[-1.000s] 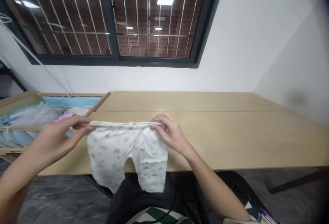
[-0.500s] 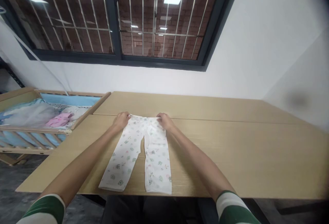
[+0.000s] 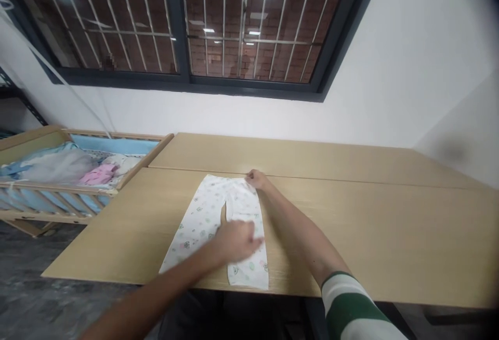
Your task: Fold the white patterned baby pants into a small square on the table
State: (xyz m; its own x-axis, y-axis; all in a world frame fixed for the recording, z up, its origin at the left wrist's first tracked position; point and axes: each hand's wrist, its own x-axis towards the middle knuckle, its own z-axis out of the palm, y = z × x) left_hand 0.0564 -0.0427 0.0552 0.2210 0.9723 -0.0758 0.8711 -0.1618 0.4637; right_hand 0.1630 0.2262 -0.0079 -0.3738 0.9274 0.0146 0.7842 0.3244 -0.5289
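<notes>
While pants [image 3: 210, 205] lie near its edge, table [image 3: 370, 231] stretches rightward.

The trousers [image 3: 210, 210] are matt printed cloth, and the bench [image 3: 358, 231] is smooth, wood-look board with a faint satin sheen. The crib [image 3: 58, 187] is plain wood around a blue cloth lining [image 3: 117, 145] and a crumpled pink cloth [image 3: 98, 173]. Shiny metal bars [image 3: 244, 17] show at glossy window glass [image 3: 218, 56], set in a matt white wall [image 3: 390, 80].
</notes>
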